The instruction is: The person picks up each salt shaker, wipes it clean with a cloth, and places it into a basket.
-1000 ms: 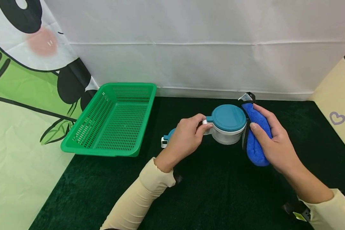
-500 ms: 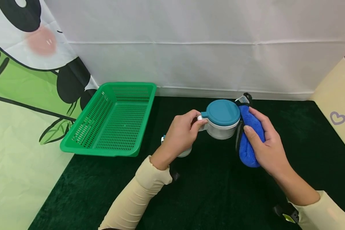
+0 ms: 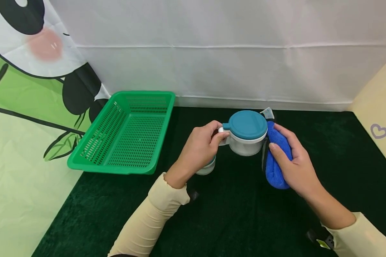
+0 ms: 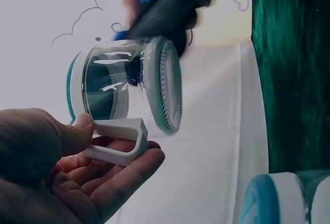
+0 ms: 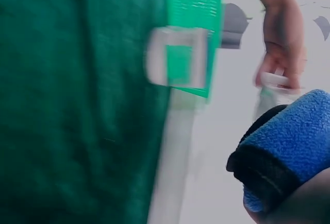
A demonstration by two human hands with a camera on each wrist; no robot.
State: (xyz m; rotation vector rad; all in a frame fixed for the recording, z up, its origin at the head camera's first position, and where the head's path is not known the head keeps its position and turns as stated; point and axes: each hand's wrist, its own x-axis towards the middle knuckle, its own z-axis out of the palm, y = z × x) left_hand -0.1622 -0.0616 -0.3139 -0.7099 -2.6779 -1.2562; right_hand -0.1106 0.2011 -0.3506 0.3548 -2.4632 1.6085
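Observation:
My left hand [image 3: 201, 144] pinches the white handle [image 4: 116, 154] of a clear glass jar [image 4: 108, 82] with a teal lid [image 3: 248, 125]. The jar is held up over the dark green table. In my right hand [image 3: 297, 166] is a folded blue cleaning cloth [image 3: 274, 171] with black edging and a pale tag, gripped between thumb and fingers. It lies right at the jar's right side, its dark side facing the glass. A second, similar jar [image 3: 207, 169] stands below my left wrist, mostly hidden by it; its teal-and-white lid shows in the left wrist view.
A green plastic basket [image 3: 117, 169] with slotted sides stands at the left of the table. Dark green cloth [image 3: 238, 214] covers the tabletop. A white sheet [image 3: 212, 71] hangs behind it, with printed panels on both sides.
The jar in my left hand has moved left and slightly up. My right hand has followed leftward with the cloth, whose top has tipped. The second jar's lid has passed behind my left hand.

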